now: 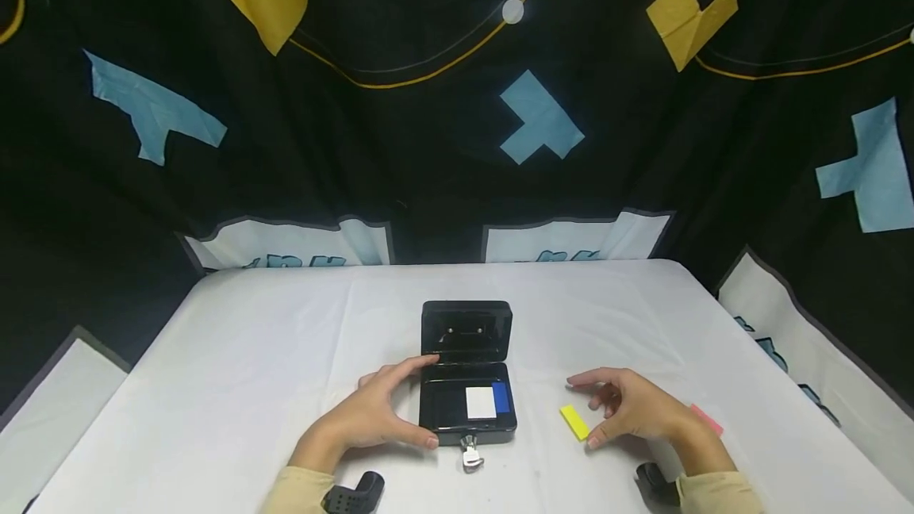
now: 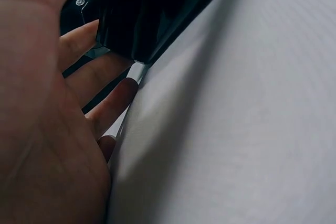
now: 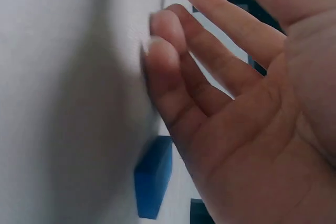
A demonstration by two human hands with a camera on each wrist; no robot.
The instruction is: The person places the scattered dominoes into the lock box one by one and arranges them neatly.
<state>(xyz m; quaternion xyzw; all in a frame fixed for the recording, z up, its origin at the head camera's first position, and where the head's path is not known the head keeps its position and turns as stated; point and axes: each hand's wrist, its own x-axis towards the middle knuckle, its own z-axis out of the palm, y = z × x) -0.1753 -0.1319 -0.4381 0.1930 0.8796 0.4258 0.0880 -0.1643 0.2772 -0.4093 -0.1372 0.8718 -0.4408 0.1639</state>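
A black cash box (image 1: pixel 467 435) stands on the table with its lid (image 1: pixel 466 331) raised. Inside lie a white block (image 1: pixel 480 402) and a blue block (image 1: pixel 502 397). My left hand (image 1: pixel 371 415) spans the box's left side: the index finger touches near the hinge, the thumb the front corner. In the left wrist view its fingers (image 2: pixel 100 80) reach along the dark box, fairly straight. My right hand (image 1: pixel 631 409) hovers with fingers loosely bent and nothing between them. Its thumb tip is beside a yellow block (image 1: pixel 574 423); whether they touch I cannot tell.
A pink block (image 1: pixel 707 420) lies behind the right wrist, partly hidden. Another blue block (image 3: pixel 153 177) shows beside the right hand's little-finger side in the right wrist view. A metal latch (image 1: pixel 470 454) hangs at the box's front. A black curtain (image 1: pixel 400 149) rises behind the white-covered table (image 1: pixel 271 355).
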